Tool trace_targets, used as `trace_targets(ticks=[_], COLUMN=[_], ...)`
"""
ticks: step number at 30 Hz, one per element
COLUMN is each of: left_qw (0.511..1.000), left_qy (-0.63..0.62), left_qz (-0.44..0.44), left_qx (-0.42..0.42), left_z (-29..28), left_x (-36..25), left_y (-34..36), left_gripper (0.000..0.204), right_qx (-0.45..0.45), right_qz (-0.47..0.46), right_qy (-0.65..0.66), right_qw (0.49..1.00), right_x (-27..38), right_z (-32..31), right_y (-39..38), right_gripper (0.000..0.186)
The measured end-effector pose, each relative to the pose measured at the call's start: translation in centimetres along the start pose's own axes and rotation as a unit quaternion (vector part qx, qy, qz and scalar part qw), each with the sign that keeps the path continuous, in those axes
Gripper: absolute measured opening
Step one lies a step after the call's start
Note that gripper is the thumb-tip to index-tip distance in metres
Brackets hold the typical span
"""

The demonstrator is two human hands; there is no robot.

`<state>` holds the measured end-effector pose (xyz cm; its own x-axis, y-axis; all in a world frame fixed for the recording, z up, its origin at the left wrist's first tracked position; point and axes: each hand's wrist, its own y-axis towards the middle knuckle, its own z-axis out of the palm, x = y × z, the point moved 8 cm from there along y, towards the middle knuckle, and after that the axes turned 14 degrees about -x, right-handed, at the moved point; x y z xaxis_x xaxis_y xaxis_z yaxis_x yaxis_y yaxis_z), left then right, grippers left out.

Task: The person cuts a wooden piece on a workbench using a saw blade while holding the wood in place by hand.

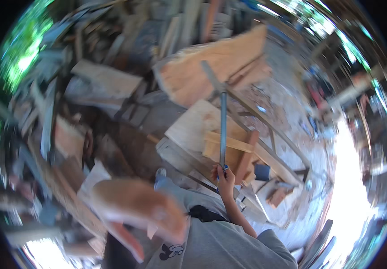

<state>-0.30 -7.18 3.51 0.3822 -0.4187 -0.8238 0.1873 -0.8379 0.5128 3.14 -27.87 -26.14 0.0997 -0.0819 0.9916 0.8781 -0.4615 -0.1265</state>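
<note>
- Extending up-frame from the right hand [224, 177], a grey metal bar [223, 127] crosses in front of a pale wooden strip [238, 144].
- Right fingers wrap the bar's near end; the bare forearm reaches forward, slanting slightly left from the sleeve [272, 242].
- Left hand [135, 206] looms blurred near the camera, well apart from the bar; I cannot tell whether its fingers are curled.

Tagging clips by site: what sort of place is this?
Probably a woodworking shop or timber shed: there's a large wood slab, loose boards lie about at the left, and the right hand grips a long grey bar.
</note>
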Motion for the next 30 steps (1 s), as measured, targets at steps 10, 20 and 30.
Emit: trace_targets(ticks=[10,20,30], left_qw=[0.81,0.86,0.83], left_qy=[-0.369,0.262,0.477], left_qz=[0.43,-0.389,-0.286], left_qx=[0.15,-0.204,-0.043], left_z=[-6.6,-2.5,4.3], left_x=[-13.8,37.2,43.2], left_y=[-0.7,16.6,20.6], left_gripper=[0.048,0.068,0.051], right_qx=[-0.243,-0.233,-0.195], right_qz=[0.065,-0.042,0.052], right_qy=[-0.269,-0.491,-0.434], right_qw=[0.93,0.838,0.878], right_x=[6.5,4.9,4.1], right_z=[-20.2,-21.9,-22.8], right_y=[-5.4,-0.5,-1.6], right_gripper=[0.015,0.019,0.017])
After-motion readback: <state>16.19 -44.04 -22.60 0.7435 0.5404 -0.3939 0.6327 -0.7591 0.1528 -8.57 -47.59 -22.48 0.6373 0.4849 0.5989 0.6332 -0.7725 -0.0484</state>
